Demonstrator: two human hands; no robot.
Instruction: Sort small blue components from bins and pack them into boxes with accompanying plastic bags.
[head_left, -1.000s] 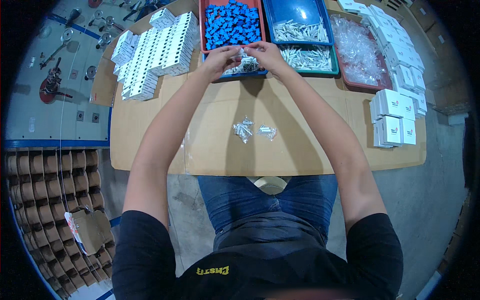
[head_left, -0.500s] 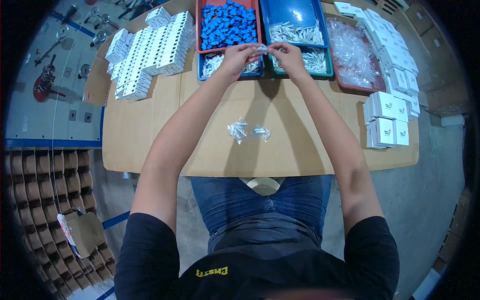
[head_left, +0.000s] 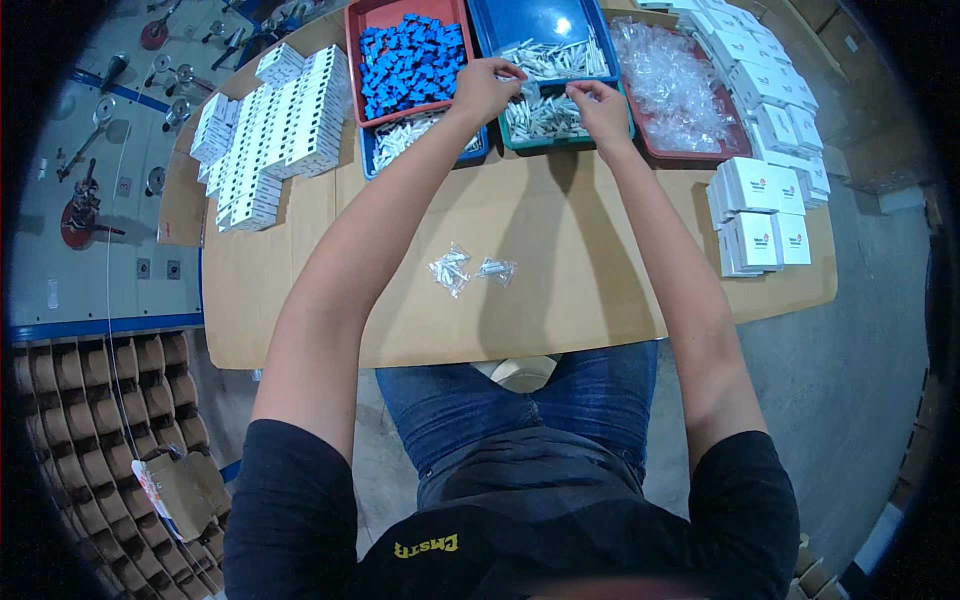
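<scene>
My left hand [head_left: 487,92] is closed at the fingertips on a small clear plastic bag [head_left: 529,91], above the trays. A short gap away, my right hand [head_left: 602,112] has its fingers pinched together over the green tray [head_left: 628,128]; what they hold, if anything, is too small to tell. Slender white pieces [head_left: 545,118] lie in that tray below both hands. Behind it, more of them fill the front part of a blue tray [head_left: 520,22]. Two small clear packets [head_left: 450,268] with white pieces inside lie on the cardboard tabletop [head_left: 400,325].
A red tray of blue plastic pieces [head_left: 412,65] rests at the back left, partly over another blue tray [head_left: 482,150]. Clear bags [head_left: 670,85] heap in a dark red tray at right. White boxes [head_left: 755,240] stack along the right; white slotted blocks [head_left: 300,130] stand left.
My hands have moved apart, the left one keeping the clear bag while the right has shifted rightward over the green tray. The whole view has shifted slightly.
</scene>
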